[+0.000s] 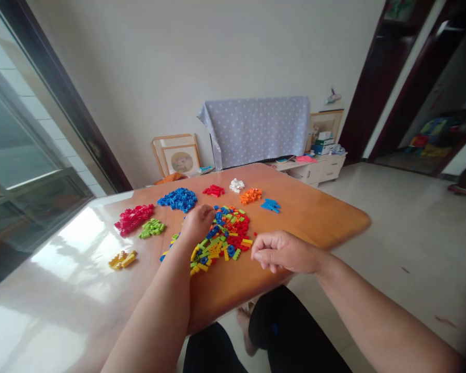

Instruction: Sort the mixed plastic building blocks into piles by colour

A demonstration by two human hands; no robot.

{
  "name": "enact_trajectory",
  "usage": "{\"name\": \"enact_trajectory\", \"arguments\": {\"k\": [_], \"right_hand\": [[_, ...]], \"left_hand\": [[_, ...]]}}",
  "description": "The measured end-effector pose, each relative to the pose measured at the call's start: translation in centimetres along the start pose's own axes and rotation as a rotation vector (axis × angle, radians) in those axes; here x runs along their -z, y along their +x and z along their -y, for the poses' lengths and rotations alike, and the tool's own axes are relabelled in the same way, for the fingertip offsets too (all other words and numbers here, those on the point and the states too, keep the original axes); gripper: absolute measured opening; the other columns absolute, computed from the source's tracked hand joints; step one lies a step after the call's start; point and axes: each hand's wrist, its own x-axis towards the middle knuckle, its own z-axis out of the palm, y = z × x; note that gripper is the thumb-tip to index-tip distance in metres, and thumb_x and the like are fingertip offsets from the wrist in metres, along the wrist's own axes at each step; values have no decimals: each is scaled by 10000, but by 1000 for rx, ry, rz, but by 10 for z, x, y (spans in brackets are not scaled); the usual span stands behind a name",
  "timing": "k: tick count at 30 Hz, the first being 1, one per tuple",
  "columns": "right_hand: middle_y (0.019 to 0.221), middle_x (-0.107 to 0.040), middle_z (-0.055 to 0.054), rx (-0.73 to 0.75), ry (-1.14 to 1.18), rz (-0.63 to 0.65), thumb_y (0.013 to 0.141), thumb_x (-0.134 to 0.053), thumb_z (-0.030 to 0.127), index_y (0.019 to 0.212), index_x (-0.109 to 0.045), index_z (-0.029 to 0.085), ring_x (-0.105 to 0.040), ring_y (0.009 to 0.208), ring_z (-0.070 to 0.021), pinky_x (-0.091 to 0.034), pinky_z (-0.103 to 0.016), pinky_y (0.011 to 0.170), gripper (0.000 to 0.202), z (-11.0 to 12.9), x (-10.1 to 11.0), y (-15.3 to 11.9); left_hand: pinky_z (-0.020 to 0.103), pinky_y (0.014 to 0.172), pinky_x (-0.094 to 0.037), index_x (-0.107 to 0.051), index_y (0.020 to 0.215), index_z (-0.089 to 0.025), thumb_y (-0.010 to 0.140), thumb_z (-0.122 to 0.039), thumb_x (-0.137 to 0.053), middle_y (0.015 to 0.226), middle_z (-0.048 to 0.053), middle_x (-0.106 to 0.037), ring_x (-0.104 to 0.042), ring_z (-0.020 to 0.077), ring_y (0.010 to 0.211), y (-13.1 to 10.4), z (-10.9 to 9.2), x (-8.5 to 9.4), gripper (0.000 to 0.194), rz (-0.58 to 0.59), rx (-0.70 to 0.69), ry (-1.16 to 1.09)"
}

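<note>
My left hand (199, 221) is over the upper left part of a mixed pile of small bricks (221, 241), its fingers curled together; whatever they grip is hidden. Just right of the pile, my right hand (277, 252) is held near the table's front edge with fingers curled in, and their contents cannot be made out. Behind my left hand lies a heap of blue bricks (177, 199). Further left are dark red bricks (134, 218), light green bricks (151, 228) and yellow bricks (122, 260).
Beyond the mixed pile lie red bricks (214, 190), white pieces (236, 185), orange bricks (251, 195) and light blue pieces (271, 205) on the wooden table (306, 217). A low white cabinet (321, 170) and a dotted cloth (258, 129) are behind it.
</note>
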Motion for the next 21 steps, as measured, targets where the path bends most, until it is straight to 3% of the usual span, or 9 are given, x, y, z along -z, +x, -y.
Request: {"name": "enact_trajectory", "arguments": {"k": [3,6,9,12,15,21], "right_hand": [[735,-659,4,-135,-19,97,859,-619,336,913,-672,159,-573,559,-83,-434,-178,531,193,-15,-9,-48],[754,-686,-5,-256,-166,193,846,-592,288,915,-709,172,-595,586,-101,-444,-189,555,179,-47,-34,-76],[858,-726,-21,-99,-472,121,770,-619,179,860,-749,194,-642,796,-148,-466,-216,729,159,-87,-68,-83],[855,-739,-20,-128,-538,81,751,-567,116,845,-755,194,-646,802,-152,-458,-213,740,224,-111,-87,-79],[814,-735,-7,-196,-481,71,755,-534,111,862,-739,183,-635,711,-130,-435,-189,639,242,-109,-86,-74],[759,-713,10,-138,-462,79,777,-543,163,839,-718,189,-625,688,-125,-393,-181,574,188,-76,-84,-58]], "left_hand": [[270,704,-405,-687,929,-204,898,-433,-501,908,59,-720,-605,199,819,-2,0,-5,297,-55,-33,-1],[273,718,-402,-692,933,-206,904,-418,-492,924,59,-718,-601,198,823,-4,-4,-7,294,-99,-51,-1],[271,733,-398,-694,942,-207,905,-406,-494,933,59,-713,-598,196,840,-7,-8,-8,285,-123,-72,-5],[269,751,-394,-691,936,-204,899,-394,-501,938,60,-709,-593,196,854,-10,-9,-8,272,-126,-40,-24],[269,750,-392,-692,917,-204,889,-383,-506,923,56,-708,-589,191,835,-11,-6,-5,260,-134,11,-46],[256,685,-386,-689,913,-203,883,-395,-501,858,44,-704,-590,182,786,-10,6,13,270,-189,89,-54]]}}
